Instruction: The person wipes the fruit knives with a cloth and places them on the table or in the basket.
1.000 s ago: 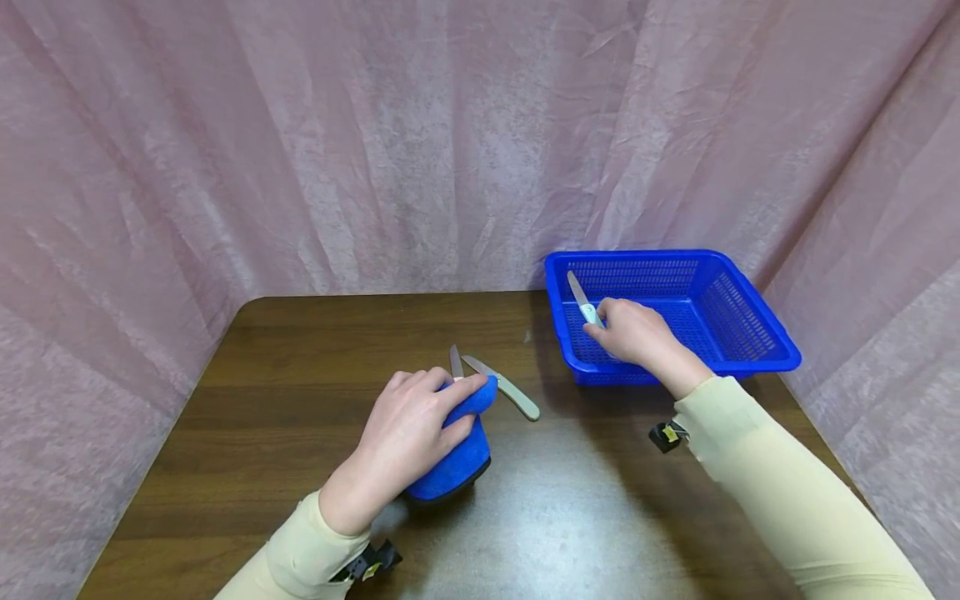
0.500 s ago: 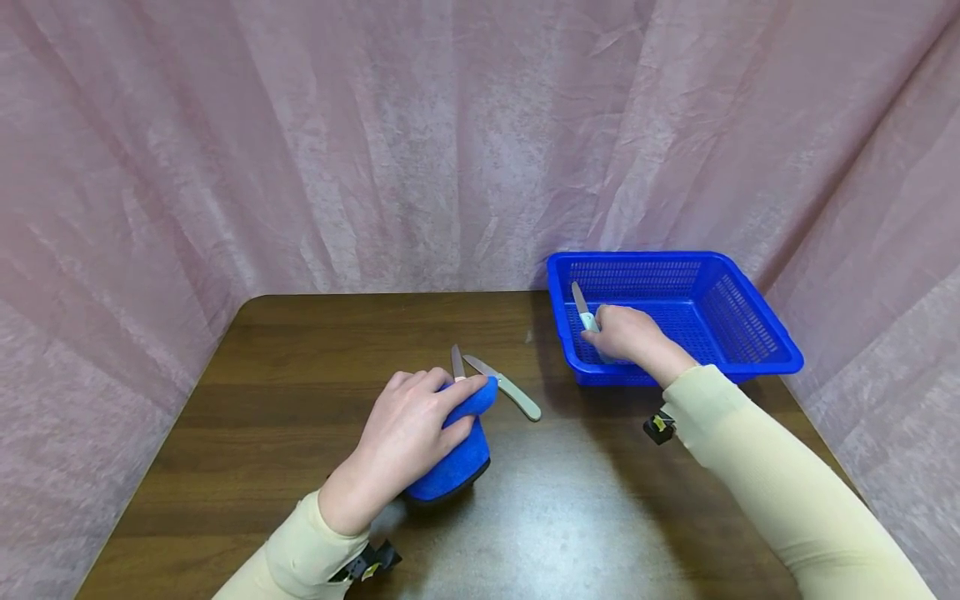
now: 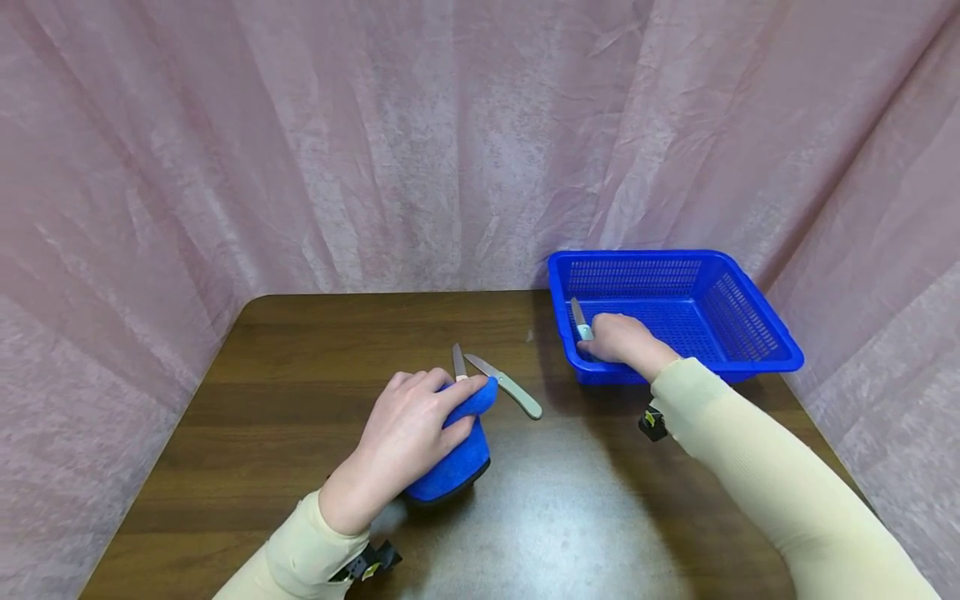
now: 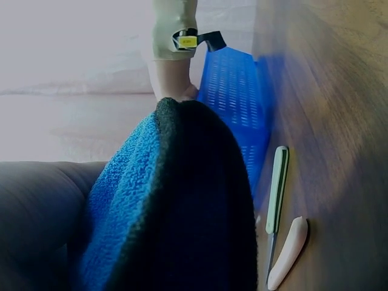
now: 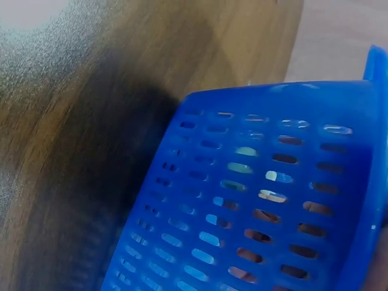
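Pink knife handle [image 4: 289, 253]: clearer from left wrist

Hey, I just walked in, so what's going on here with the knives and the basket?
Someone's right hand holds a knife down inside the basket, near its left side, blade pointing away from the person. Their left hand grips a blue cloth over the table. Two more knives lie on the table by the cloth: a green-handled one and a pink-handled one, partly hidden from above by that hand and cloth.
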Demonstrator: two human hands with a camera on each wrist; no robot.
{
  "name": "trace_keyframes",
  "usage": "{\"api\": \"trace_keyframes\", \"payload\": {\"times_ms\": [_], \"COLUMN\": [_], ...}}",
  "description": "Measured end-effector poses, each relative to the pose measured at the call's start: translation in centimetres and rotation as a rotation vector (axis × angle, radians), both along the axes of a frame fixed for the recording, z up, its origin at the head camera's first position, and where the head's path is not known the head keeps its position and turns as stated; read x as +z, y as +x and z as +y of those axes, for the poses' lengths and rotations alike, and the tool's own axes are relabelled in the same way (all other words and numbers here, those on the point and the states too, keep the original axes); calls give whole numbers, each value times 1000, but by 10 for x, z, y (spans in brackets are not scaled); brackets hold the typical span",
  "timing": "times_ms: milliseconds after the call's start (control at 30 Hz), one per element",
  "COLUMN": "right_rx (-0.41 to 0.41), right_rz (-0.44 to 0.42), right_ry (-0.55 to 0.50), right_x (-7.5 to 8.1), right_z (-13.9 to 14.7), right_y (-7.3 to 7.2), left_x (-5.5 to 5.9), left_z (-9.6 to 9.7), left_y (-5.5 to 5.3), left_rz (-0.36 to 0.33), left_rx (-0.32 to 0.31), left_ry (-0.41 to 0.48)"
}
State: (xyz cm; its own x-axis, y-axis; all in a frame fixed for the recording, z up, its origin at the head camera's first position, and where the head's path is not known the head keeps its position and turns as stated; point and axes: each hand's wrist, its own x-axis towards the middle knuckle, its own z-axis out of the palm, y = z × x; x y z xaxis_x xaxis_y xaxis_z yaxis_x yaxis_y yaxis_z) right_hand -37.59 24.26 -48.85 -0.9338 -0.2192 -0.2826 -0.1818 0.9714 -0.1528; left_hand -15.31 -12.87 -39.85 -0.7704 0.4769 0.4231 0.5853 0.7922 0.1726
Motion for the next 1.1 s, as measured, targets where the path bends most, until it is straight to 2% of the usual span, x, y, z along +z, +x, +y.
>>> {"api": "trace_keyframes", "payload": {"times_ms": [200,300,533,800,1100], "right_rx": [13,40,45,49,65], "right_rz": [-62,-66,-70,-95,-82], "right_ry": [34,34,25,10,6], "right_x": [-40,-47,-49,-47,-40], "right_z": [12,14,11,6,4], "right_y": [-35,-41,-39,-33,-27], "left_x": [0,0,1,-2,-4], "left_z": [0,0,0,0,-2], "left_y": [1,2,3,2,1], "left_rz": [-1,-3,-6,-5,-19], "left_rx": [1,3,6,8,8], "left_ry": [0,-1,-5,-12,-7]}}
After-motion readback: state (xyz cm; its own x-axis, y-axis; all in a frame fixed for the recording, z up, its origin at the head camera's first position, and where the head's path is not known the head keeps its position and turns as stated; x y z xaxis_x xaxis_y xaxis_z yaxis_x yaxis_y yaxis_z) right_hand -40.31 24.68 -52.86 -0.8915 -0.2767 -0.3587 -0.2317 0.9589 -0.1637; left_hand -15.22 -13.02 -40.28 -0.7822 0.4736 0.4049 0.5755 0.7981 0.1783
